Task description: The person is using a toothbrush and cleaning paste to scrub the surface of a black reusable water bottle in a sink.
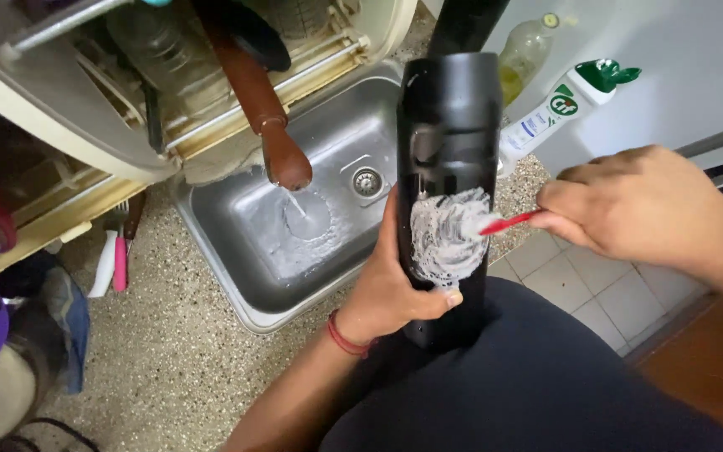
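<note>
My left hand (391, 289) grips a tall black cylindrical object (449, 125) from behind and holds it upright over the counter edge beside the sink. A patch of white foam (445, 238) covers its lower front. My right hand (633, 205) holds a red-handled toothbrush (508, 223) whose head is pressed into the foam. A red string band sits on my left wrist.
A steel sink (236, 238) with a brown tap (274, 138) running water lies to the left. A dish rack (127, 109) stands over it. A white cleaner bottle with a green cap (558, 109) and a clear bottle (525, 54) lie on the speckled counter (169, 351).
</note>
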